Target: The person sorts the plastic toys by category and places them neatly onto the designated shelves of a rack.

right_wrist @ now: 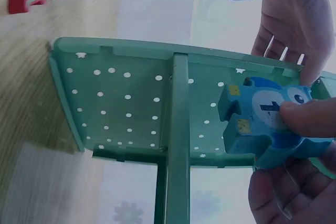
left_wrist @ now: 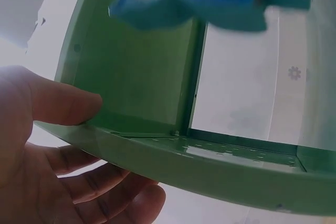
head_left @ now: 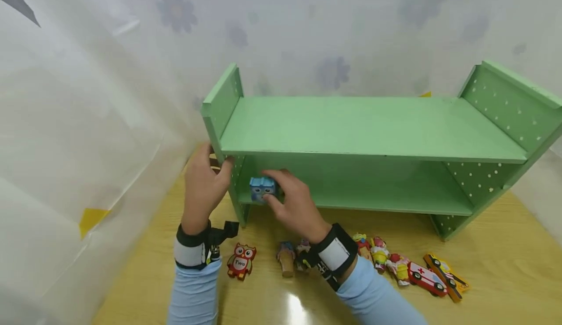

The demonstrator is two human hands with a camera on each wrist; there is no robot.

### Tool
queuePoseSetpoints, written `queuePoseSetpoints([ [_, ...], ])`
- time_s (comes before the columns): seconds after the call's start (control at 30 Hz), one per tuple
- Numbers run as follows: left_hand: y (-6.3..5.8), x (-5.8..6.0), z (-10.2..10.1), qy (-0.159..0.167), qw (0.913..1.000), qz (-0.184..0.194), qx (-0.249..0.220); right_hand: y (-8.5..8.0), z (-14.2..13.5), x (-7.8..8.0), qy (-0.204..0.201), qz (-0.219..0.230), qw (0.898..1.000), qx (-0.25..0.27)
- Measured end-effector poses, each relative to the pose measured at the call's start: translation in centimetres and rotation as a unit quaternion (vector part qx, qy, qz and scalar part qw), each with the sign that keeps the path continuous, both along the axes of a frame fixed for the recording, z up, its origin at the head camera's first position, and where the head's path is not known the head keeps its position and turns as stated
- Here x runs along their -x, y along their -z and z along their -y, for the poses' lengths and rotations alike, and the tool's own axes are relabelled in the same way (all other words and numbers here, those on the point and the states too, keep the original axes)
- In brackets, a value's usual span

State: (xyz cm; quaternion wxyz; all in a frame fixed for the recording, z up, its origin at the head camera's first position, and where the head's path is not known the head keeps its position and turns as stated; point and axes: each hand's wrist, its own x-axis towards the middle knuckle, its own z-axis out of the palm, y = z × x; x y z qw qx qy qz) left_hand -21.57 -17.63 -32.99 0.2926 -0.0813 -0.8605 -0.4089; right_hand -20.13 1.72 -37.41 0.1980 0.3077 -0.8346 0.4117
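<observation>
My right hand (head_left: 296,205) pinches a blue owl figure (head_left: 260,187) between thumb and fingers, at the front left of the green shelf's lower compartment. In the right wrist view the owl (right_wrist: 261,116) is a thick block with big eyes and a dark "1" on its belly, and the thumb presses its face. My left hand (head_left: 204,186) grips the left side panel of the green shelf (head_left: 373,125). Its thumb lies on the inner side of the panel edge and the fingers go round the outside, as the left wrist view shows.
On the wooden table in front lie a red owl (head_left: 240,261), an ice-cream-cone figure (head_left: 287,260), several small figures (head_left: 379,252), a red ambulance (head_left: 427,278) and a yellow vehicle (head_left: 441,269). The right forearm partly covers the figures. A pale flowered sheet (head_left: 307,37) hangs behind.
</observation>
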Motion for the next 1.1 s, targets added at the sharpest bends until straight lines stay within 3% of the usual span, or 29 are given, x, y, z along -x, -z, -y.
queuePoseSetpoints([
  [0.13, -0.1, 0.0, 0.2, 0.005, 1.0, 0.004, 0.001, -0.2, 1.0, 0.9, 0.009, 0.021, 1.0, 0.015],
  [0.27, -1.2, 0.9, 0.5, 0.013, 0.9998, -0.018, 0.001, -0.8, 1.9, 2.7, 0.01, 0.025, 1.0, 0.013],
  [0.37, -1.9, 0.8, 1.4, 0.003, 0.9994, -0.033, 0.007, -0.9, 3.0, 3.4, -0.004, 0.025, 1.0, 0.006],
  [0.63, -0.7, -1.4, 2.2, -0.019, 0.9996, -0.02, 0.006, 0.2, 4.0, 2.3, -0.028, 0.07, 0.997, -0.006],
  [0.8, -1.0, -0.9, 2.3, -0.026, 0.9988, -0.042, -0.002, -0.1, 4.4, 2.7, -0.037, 0.086, 0.996, 0.008],
  [1.1, -0.8, 0.4, 1.5, -0.025, 0.9987, -0.041, -0.016, -0.1, 3.6, 3.5, -0.028, 0.096, 0.995, 0.006],
])
